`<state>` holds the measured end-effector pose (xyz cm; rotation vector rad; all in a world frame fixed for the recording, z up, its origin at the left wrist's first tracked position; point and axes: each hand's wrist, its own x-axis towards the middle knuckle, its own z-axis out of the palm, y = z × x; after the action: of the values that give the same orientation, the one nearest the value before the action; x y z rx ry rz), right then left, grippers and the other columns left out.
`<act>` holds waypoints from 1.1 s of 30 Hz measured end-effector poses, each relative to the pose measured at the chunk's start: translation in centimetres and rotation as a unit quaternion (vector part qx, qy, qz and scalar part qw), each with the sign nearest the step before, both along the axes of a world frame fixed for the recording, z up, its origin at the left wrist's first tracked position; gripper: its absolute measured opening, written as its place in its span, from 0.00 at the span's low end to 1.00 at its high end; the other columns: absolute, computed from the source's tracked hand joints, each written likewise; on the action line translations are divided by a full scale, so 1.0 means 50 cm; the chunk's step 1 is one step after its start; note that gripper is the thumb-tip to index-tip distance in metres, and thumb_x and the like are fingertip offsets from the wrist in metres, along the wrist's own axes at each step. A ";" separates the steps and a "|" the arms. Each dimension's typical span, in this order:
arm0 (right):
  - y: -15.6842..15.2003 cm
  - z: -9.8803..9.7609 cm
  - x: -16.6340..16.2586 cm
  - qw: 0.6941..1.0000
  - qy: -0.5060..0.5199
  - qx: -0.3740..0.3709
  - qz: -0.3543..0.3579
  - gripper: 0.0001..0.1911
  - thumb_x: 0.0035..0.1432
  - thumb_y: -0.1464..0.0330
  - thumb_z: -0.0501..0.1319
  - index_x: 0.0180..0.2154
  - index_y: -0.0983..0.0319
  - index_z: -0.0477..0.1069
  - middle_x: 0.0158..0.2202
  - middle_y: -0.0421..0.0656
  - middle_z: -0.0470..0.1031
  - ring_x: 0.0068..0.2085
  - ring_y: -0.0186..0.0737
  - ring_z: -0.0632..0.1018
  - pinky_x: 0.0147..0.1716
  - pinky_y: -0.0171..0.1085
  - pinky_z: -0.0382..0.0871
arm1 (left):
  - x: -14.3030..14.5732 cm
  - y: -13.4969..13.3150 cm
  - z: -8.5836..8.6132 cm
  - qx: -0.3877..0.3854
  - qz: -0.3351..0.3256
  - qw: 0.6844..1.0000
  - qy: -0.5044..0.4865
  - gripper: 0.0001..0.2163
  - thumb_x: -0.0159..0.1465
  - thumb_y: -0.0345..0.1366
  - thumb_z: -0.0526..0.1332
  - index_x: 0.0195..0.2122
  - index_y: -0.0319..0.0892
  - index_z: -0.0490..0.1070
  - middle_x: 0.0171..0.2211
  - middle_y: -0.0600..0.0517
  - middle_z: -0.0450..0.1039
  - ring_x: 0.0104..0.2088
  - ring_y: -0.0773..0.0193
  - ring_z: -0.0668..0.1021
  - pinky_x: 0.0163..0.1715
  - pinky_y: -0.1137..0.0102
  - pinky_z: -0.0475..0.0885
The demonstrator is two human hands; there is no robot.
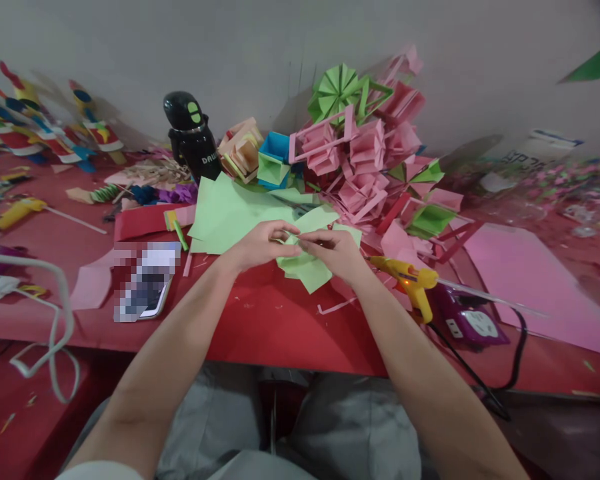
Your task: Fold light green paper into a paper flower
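Observation:
Both my hands meet over the red table [280, 327] and pinch a piece of light green paper [307, 270]. My left hand [260, 245] has its fingers closed on the paper's upper edge. My right hand [333, 252] grips the same piece from the right, fingers curled together. More light green sheets [225, 213] lie flat just behind my hands. A heap of folded pink and green paper shapes [370, 160] rises behind and to the right.
A yellow glue gun [410, 280] lies right of my right hand, its cord running off the table edge. A phone [147, 283] lies at the left, a black bottle [193, 137] behind it. A pink sheet [525, 273] covers the right. Colourful paper crafts [45, 127] line the far left.

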<state>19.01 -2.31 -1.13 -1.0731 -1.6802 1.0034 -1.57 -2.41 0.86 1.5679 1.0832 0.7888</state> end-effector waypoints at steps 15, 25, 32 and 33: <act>-0.003 0.012 0.001 0.992 -0.056 0.068 -0.092 0.17 0.53 0.61 0.68 0.45 0.60 0.80 0.33 0.40 0.79 0.29 0.35 0.71 0.28 0.37 0.63 | 0.026 -0.011 -0.001 0.202 0.155 0.965 0.053 0.10 0.58 0.32 0.63 0.41 0.42 0.76 0.44 0.48 0.77 0.44 0.59 0.77 0.40 0.69 0.72; -0.007 0.007 -0.003 0.992 -0.032 0.096 -0.074 0.11 0.54 0.68 0.65 0.39 0.59 0.82 0.31 0.40 0.80 0.31 0.36 0.74 0.32 0.37 0.67 | 0.023 -0.026 0.023 0.048 0.036 0.997 0.046 0.12 0.62 0.40 0.60 0.24 0.41 0.72 0.24 0.55 0.67 0.27 0.67 0.71 0.29 0.71 0.65; -0.018 0.011 -0.010 0.993 -0.035 0.108 -0.015 0.10 0.56 0.69 0.64 0.40 0.58 0.82 0.39 0.43 0.83 0.40 0.41 0.80 0.41 0.41 0.73 | 0.021 -0.028 0.031 0.001 0.002 0.999 0.040 0.09 0.60 0.36 0.62 0.24 0.41 0.71 0.21 0.54 0.68 0.26 0.64 0.79 0.25 0.73 0.69; -0.017 0.010 -0.010 0.992 -0.038 0.118 -0.018 0.11 0.56 0.68 0.65 0.42 0.57 0.81 0.41 0.43 0.82 0.42 0.41 0.80 0.42 0.41 0.74 | 0.024 -0.027 0.029 0.003 0.012 0.999 0.038 0.09 0.60 0.35 0.61 0.23 0.41 0.70 0.21 0.54 0.68 0.25 0.64 0.79 0.25 0.74 0.69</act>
<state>18.53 -3.17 -0.64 -0.9909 -1.7837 0.7283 -0.39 -3.78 2.31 1.6026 1.1579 0.7540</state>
